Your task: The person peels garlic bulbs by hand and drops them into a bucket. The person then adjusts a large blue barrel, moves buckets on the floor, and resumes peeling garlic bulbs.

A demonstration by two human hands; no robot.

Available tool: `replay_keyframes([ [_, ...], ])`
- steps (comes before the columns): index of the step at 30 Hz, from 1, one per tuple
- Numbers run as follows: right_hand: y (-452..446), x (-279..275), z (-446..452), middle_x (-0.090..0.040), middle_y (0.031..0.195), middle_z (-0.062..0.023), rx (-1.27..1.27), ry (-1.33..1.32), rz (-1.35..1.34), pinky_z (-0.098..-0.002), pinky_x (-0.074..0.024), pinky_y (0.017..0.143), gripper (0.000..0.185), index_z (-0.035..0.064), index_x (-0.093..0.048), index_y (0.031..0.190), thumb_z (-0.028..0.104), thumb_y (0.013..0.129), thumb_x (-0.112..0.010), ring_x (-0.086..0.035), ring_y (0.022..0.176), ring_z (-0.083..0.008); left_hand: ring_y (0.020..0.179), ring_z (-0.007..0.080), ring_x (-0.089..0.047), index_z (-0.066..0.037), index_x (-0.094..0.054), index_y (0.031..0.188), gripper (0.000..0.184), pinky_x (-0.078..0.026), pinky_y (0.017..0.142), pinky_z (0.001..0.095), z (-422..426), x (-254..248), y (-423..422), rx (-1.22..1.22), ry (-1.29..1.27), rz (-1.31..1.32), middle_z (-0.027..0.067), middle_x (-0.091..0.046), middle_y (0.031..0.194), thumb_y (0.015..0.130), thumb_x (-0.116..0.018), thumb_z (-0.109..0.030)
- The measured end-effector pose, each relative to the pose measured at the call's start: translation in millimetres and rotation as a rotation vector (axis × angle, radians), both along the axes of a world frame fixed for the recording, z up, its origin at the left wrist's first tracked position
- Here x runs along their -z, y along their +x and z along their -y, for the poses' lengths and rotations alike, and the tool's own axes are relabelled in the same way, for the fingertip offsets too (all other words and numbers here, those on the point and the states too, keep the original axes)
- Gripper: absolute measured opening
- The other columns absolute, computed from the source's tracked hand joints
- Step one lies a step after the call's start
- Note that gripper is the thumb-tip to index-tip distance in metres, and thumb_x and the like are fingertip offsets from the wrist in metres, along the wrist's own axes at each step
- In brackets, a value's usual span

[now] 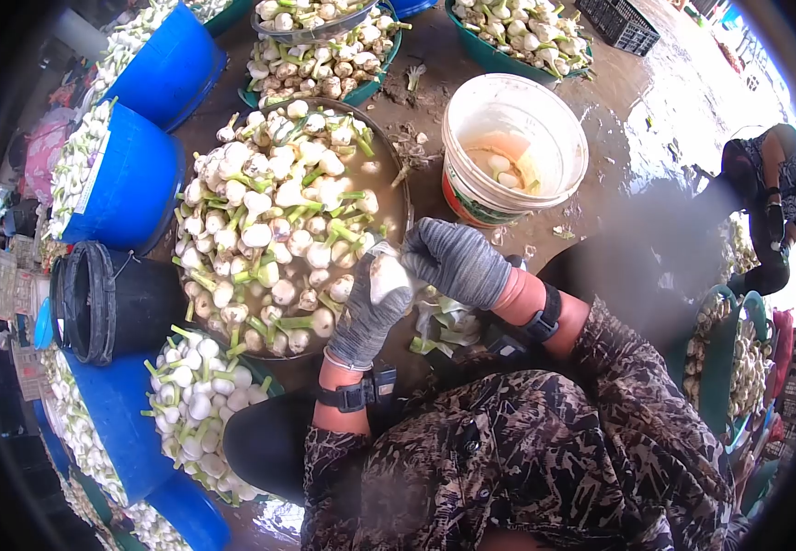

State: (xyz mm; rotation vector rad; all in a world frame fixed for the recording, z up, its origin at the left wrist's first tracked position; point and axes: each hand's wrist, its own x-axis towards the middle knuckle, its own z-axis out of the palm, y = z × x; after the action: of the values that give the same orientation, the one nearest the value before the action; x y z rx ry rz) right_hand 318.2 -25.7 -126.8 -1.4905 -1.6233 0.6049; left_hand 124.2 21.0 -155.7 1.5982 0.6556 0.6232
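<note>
My left hand (pixel 368 317), in a grey glove, is closed around a white garlic bulb (pixel 386 278). Close beside it, my right hand (pixel 457 262), also gloved in grey, has its fingers curled together at the bulb's right side; what they pinch, if anything, is too small to make out. In front of my left hand stands a wide round basin (pixel 405 197) of murky water, heaped with garlic bulbs with green stems (pixel 269 220). Pale peelings (pixel 444 323) lie just below my hands.
A white bucket (pixel 517 138) with a bulb inside stands ahead. Cleaned bulbs (pixel 205 404) fill a container at lower left. Blue tubs (pixel 136 174) and a black bucket (pixel 127 303) line the left. A black crate (pixel 620 26) sits at the back. Another person (pixel 765 184) is at right.
</note>
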Motion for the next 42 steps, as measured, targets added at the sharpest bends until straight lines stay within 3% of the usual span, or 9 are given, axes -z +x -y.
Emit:
replay_keyframes([
  [4, 0.8, 26.2, -6.4, -0.064, 0.080, -0.0173, 0.139, -0.033, -0.077, -0.0430, -0.0496, 0.063, 0.022, 0.0028, -0.057, 0.092, 0.023, 0.089, -0.065, -0.062, 0.070, -0.0341, 0.119, 0.0251, -0.051, -0.003, -0.029, 0.142, 0.074, -0.042, 0.103, 0.0361, 0.5, -19.7, 7.9, -0.022, 0.384, -0.094, 0.0153, -0.049, 0.128, 0.079, -0.068, -0.008],
  [7, 2.2, -8.1, -4.1, -0.067, 0.085, -0.0158, 0.055, -0.596, -0.661, -0.0395, -0.0512, 0.069, 0.034, -0.0012, -0.059, 0.101, 0.032, 0.095, -0.061, -0.062, 0.074, -0.0183, 0.121, 0.0283, -0.049, -0.004, -0.028, 0.143, 0.078, -0.040, 0.105, 0.0377, -4.8, -10.0, 2.7, -0.058, 0.395, -0.067, 0.0156, -0.046, 0.133, 0.075, -0.065, -0.010],
  [14, -9.4, 14.2, 2.2, -0.059, 0.072, -0.0224, 0.077, -0.048, 0.136, -0.0422, -0.0495, 0.066, 0.029, 0.0007, -0.058, 0.084, 0.029, 0.090, -0.064, -0.057, 0.073, -0.0419, 0.122, 0.0259, -0.051, -0.002, -0.035, 0.140, 0.066, -0.042, 0.105, 0.0360, -1.7, -0.6, -1.2, -0.174, 0.086, -0.222, 0.0164, -0.050, 0.133, 0.082, -0.067, -0.009],
  [22, 35.0, 58.6, -18.0, -0.068, 0.080, -0.0174, 0.046, -0.544, -0.260, -0.0385, -0.0521, 0.071, 0.036, -0.0011, -0.067, 0.098, 0.034, 0.093, -0.059, -0.065, 0.071, -0.0268, 0.116, 0.0244, -0.056, 0.000, -0.045, 0.133, 0.052, -0.046, 0.100, 0.0351, -5.3, -20.1, 7.2, -0.242, 0.328, -0.223, 0.0151, -0.054, 0.128, 0.087, -0.064, -0.013],
  [24, 36.4, 50.9, -14.0, -0.069, 0.081, -0.0177, 0.115, -0.658, -0.278, -0.0394, -0.0526, 0.073, 0.038, -0.0002, -0.067, 0.099, 0.036, 0.092, -0.059, -0.067, 0.073, -0.0293, 0.116, 0.0256, -0.056, -0.002, -0.047, 0.132, 0.047, -0.048, 0.098, 0.0367, -6.9, -17.0, 3.9, -0.429, -0.593, 0.558, 0.0145, -0.054, 0.126, 0.090, -0.062, -0.018],
  [26, 33.7, 57.7, -10.4, -0.069, 0.086, -0.0190, -0.204, -0.549, 0.382, -0.0430, -0.0517, 0.078, 0.041, 0.0029, -0.068, 0.103, 0.041, 0.087, -0.062, -0.067, 0.083, -0.0352, 0.115, 0.0263, -0.056, -0.004, -0.046, 0.132, 0.047, -0.049, 0.097, 0.0392, -13.6, -16.3, -2.1, -0.406, -0.697, 0.654, 0.0138, -0.054, 0.125, 0.091, -0.060, -0.021],
  [28, 25.7, 51.0, 1.3, -0.068, 0.096, -0.0206, -0.230, -0.722, 0.377, -0.0453, -0.0498, 0.084, 0.044, 0.0057, -0.068, 0.105, 0.043, 0.083, -0.064, -0.065, 0.090, -0.0389, 0.125, 0.0329, -0.049, -0.003, -0.042, 0.137, 0.055, -0.044, 0.106, 0.0501, -15.7, -20.2, -4.4, -0.296, -0.791, 0.789, 0.0172, -0.051, 0.132, 0.091, -0.064, -0.026],
  [37, -2.5, -53.2, -10.7, -0.063, 0.085, -0.0117, 0.085, 0.008, 0.069, -0.0383, -0.0527, 0.068, 0.027, 0.0090, -0.066, 0.105, 0.019, 0.080, -0.071, -0.064, 0.074, -0.0297, 0.106, 0.0169, -0.057, 0.000, -0.044, 0.135, 0.068, -0.049, 0.091, 0.0301, -6.6, -10.7, 2.6, -0.320, -0.194, 0.104, 0.0099, -0.057, 0.120, 0.087, -0.070, -0.040],
  [42, -4.3, -20.6, -19.0, -0.062, 0.080, -0.0127, 0.086, 0.110, -0.028, -0.0395, -0.0522, 0.067, 0.018, 0.0078, -0.061, 0.094, 0.019, 0.081, -0.069, -0.064, 0.076, -0.0321, 0.106, 0.0182, -0.059, 0.000, -0.045, 0.134, 0.063, -0.050, 0.091, 0.0315, 0.2, 7.1, -1.9, -0.235, -0.349, 0.298, 0.0109, -0.058, 0.121, 0.088, -0.070, -0.035],
])
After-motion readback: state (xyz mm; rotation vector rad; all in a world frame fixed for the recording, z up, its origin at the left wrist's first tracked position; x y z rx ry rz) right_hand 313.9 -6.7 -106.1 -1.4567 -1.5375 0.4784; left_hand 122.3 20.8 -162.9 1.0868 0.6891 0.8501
